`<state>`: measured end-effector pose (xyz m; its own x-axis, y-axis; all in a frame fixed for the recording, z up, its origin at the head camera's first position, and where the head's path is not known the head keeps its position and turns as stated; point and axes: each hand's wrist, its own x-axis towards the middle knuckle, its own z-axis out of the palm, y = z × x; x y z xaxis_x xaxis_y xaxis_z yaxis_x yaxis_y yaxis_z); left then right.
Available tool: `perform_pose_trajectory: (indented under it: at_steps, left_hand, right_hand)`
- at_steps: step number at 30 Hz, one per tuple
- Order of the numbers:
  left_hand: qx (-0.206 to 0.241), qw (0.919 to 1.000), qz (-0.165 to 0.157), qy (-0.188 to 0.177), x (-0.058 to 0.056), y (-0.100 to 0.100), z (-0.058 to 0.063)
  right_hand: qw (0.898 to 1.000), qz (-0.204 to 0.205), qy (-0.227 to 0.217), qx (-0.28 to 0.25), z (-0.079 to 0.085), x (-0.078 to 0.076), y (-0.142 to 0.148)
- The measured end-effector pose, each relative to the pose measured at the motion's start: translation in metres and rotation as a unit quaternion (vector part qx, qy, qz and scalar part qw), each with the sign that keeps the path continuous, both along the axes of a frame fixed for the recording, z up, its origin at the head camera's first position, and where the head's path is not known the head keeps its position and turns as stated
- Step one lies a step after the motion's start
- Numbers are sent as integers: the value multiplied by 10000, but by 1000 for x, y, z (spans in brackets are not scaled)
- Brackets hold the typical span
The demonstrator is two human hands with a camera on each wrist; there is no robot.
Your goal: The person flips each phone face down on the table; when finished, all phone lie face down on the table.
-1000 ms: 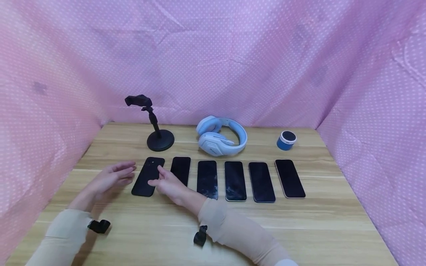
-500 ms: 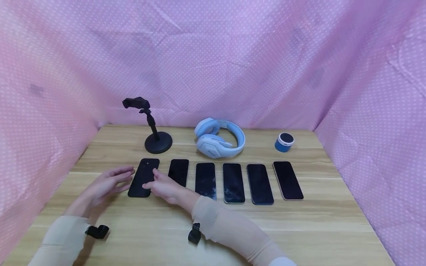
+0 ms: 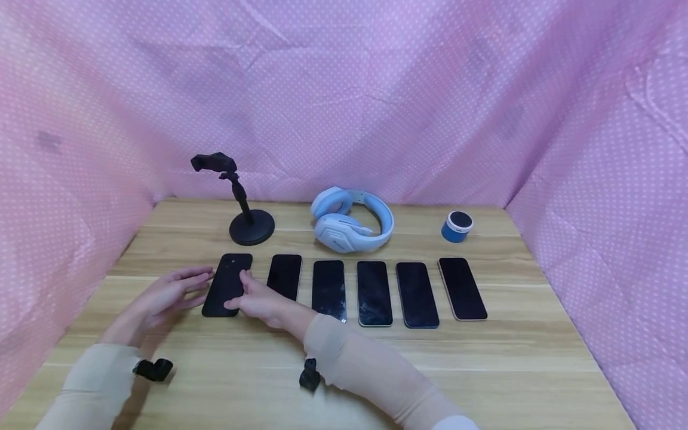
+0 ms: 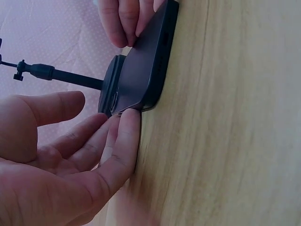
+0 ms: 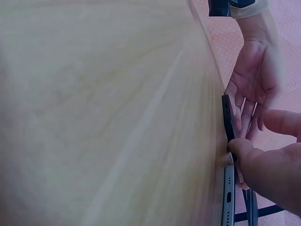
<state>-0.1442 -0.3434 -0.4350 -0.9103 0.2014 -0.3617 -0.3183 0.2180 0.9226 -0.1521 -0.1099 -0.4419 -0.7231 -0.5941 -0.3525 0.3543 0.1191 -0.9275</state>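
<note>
At the left end of a row, a black smartphone [image 3: 221,292] lies back up, its camera lenses at the far end. My left hand [image 3: 169,294] is beside its left long edge, fingers extended and fingertips at the edge. From the other side, my right hand [image 3: 263,301] reaches across, with fingertips at the phone's right edge. In the left wrist view, the left fingers [image 4: 128,136] meet the phone's side close to the tabletop. The right wrist view shows the smartphone [image 5: 227,117] edge-on between both hands. A second smartphone [image 3: 285,275] lies partly hidden behind my right hand.
Several more smartphones, such as the rightmost one [image 3: 463,289], lie screen up in the row. Behind them stand a black phone stand [image 3: 251,228], a light blue headset [image 3: 352,221] and a small blue speaker [image 3: 457,227]. A pink dotted curtain [image 3: 344,107] surrounds the wooden table [image 3: 516,370].
The leftmost smartphone has slid slightly left with both hands at its sides, widening its gap from the second phone. The head view has shifted a little.
</note>
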Motion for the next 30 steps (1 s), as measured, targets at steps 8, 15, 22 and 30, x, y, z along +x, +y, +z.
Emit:
perform_pose_trajectory:
  at_steps: [8,15,22,30]
  left_hand:
    - [3,10000,-52,-6,-1,-1,-1]
    - [34,10000,-25,-48,1,-2,-2]
    - [23,9999,-102,47,0,-5,-4]
    - [58,9998,-176,58,0,-1,0]
  right_hand:
    - [10000,-1,-45,-26,0,1,-2]
    - [9999,-30,-108,-51,-1,1,-4]
    - [9999,-12,-76,-76,-1,0,-5]
    - [10000,-79,-36,-25,-1,0,-3]
